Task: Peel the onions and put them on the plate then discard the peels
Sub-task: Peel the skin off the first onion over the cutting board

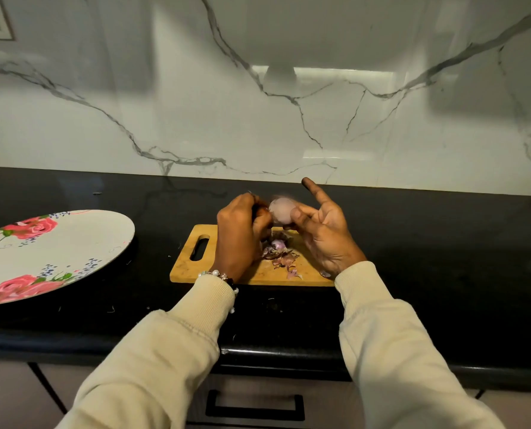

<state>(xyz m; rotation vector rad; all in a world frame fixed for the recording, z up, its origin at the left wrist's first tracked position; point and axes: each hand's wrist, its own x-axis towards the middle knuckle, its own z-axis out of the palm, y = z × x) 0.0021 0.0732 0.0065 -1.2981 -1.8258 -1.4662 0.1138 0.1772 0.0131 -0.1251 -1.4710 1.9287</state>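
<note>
Head view, and I read it left to right. At about nine o'clock the floral plate (pixel 81 239) lies on the black counter (pixel 443 243) with nothing on the part I can see, though its left side runs out of frame, so I judge no peeled onion has been delivered yet. Toward the centre sits the wooden cutting board (pixel 185 269), its handle slot at its nine o'clock end. My left hand (pixel 242 230) hovers over the board with fingers curled tight; it seems to be pinching a strip of skin at the onion's left side, but the grip is hidden and blurred, so I cannot tell what it holds. Just below it, at six o'clock from the onion, a heap of purple peels (pixel 281 253) lies on the board. The onion (pixel 282 211) is held in the air above the board's far edge, pale and mostly stripped. It looks near round and motion-blurred, so I cannot say which way its long axis runs or where the root end points. My right hand (pixel 323 233) cradles it from three o'clock, thumb pressed on its front, forefinger sticking out toward twelve. My judgement: peeling of this onion is nearly done; plating and discarding the peels are left
</note>
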